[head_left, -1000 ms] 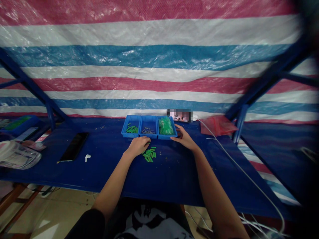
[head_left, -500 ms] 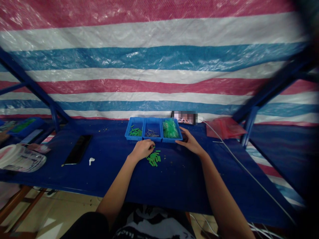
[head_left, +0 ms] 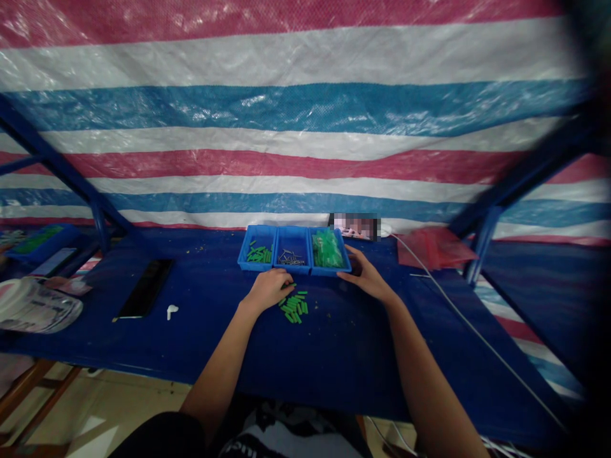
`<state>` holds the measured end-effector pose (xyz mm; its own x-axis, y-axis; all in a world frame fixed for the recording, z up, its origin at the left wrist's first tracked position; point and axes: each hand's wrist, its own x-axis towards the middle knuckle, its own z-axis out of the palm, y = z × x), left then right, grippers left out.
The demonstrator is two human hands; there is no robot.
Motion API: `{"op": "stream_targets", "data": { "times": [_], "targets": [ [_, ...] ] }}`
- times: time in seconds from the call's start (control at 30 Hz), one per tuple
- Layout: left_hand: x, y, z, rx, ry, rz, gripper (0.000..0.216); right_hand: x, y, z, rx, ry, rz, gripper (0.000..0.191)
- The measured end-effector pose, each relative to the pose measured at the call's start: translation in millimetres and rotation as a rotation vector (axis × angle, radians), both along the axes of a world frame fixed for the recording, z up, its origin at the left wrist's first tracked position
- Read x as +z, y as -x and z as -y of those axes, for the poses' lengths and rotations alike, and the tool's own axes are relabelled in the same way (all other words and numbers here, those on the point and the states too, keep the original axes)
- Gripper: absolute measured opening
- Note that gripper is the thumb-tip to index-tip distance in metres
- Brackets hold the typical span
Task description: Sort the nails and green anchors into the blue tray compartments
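Note:
My left hand rests on the table with its fingers curled together at the upper left edge of a loose pile of green wall plugs. A bit of green shows at its fingertips and looks like one plug between them. With thumb in front and fingers along the side, my right hand holds the right corner of the blue three-part tray. More green plugs lie in the left compartment, metal screws in the middle one. Clear plastic bags with green contents fill the right one.
A dark phone and a white earbud lie to the left, beyond them a plastic tub. Behind the tray stands a device with a blurred screen. Red plastic bags and a white cable are at right.
The view has shifted slightly. Both hands keep nearly the same places, the left by the plug pile and the right at the tray's corner.

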<state>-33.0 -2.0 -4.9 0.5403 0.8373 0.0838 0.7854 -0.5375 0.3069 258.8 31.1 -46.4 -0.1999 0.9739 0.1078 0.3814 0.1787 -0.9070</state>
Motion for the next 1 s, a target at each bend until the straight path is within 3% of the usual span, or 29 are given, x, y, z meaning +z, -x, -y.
{"op": "stream_targets", "data": {
  "times": [0.53,0.83,1.0],
  "targets": [
    [0.7,2.7,2.2,-0.081,0.008,0.166,0.008,2.5,1.8,1.2,-0.013,0.017,0.006,0.083],
    [-0.5,-0.2,-2.9,-0.056,0.171,0.511,0.015,3.1,1.8,-0.2,-0.008,0.007,0.023,0.084],
    [1.2,-4.1,-3.4,0.033,0.116,0.746,0.017,3.2,2.2,-0.4,0.002,-0.003,0.008,0.084]
  ]
}}
